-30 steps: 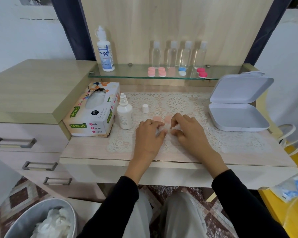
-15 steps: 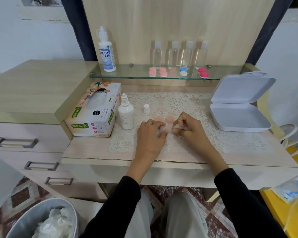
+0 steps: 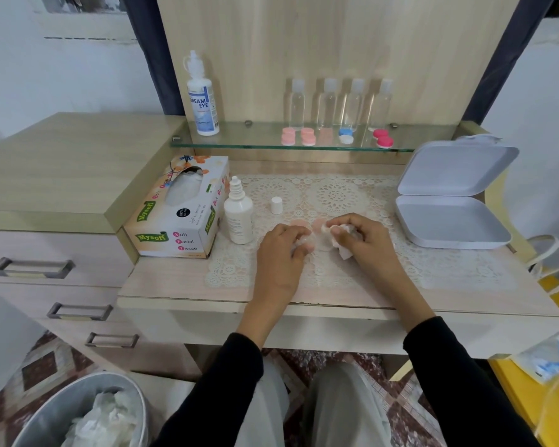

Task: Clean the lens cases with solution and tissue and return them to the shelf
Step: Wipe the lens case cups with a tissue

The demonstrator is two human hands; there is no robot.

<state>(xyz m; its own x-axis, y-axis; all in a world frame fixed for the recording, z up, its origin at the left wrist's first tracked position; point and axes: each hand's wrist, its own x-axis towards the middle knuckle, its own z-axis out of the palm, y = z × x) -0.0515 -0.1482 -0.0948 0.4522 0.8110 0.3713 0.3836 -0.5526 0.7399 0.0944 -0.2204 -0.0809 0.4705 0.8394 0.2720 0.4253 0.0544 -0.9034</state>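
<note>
On the lace mat [image 3: 336, 195] lies a pale lens case [image 3: 324, 245] between my hands, with two peach caps [image 3: 317, 224] just behind it. My left hand [image 3: 281, 253] holds the case's left end with curled fingers. My right hand [image 3: 362, 240] grips a crumpled white tissue [image 3: 342, 243] and presses it at the case's right side. An uncapped white solution bottle [image 3: 238, 217] stands left of my hands, its small cap [image 3: 276, 205] beside it. Several lens cases [image 3: 307, 137] sit on the glass shelf [image 3: 239, 145].
A tissue box [image 3: 178, 214] stands at the desk's left. An open white box [image 3: 449, 201] lies at the right. A large solution bottle [image 3: 202, 98] and several clear bottles [image 3: 339, 101] stand on the shelf. A bin with used tissues [image 3: 91, 414] is on the floor at lower left.
My right hand has turned and lifted a little, so the crumpled tissue now shows in its fingers. My left hand has stayed on the case.
</note>
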